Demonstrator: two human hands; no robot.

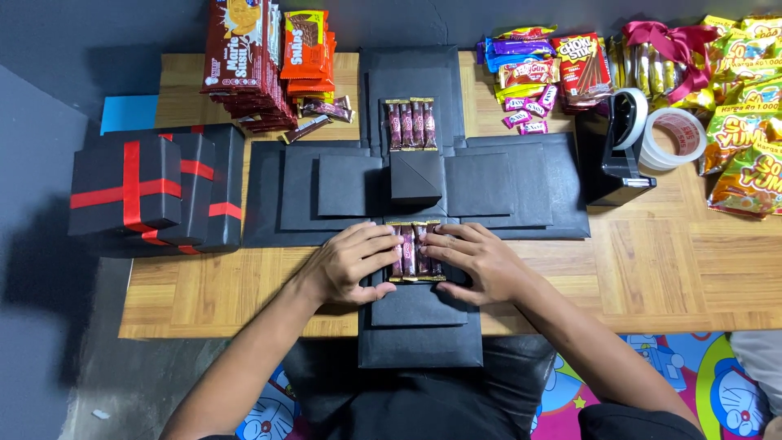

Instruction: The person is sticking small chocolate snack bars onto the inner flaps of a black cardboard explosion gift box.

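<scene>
The fingers [381,248] of the left hand [350,265] and the fingers [444,244] of the right hand [481,262] lie flat and close together on a row of small dark-red snack bars [414,251], pressing it from both sides; they are stretched out on top of it and not curled around it. This row sits between the two hands, on the near flap of an unfolded black paper box [419,318] that spreads like a cross on the wooden desk [652,269]. Just beyond the fingertips stands a small black cube [415,175] in the middle of the cross, and farther beyond it a second row of the same bars [410,124] lies on the far flap. Well to the left of the left hand are black gift boxes with red ribbon [126,189], one on another. Far beyond the left hand stand stacks of red and orange biscuit packs [261,61]. To the right of the right hand, well apart, are a black tape dispenser [621,147], a roll of clear tape [674,137] and many colourful snack bags [745,122].
</scene>
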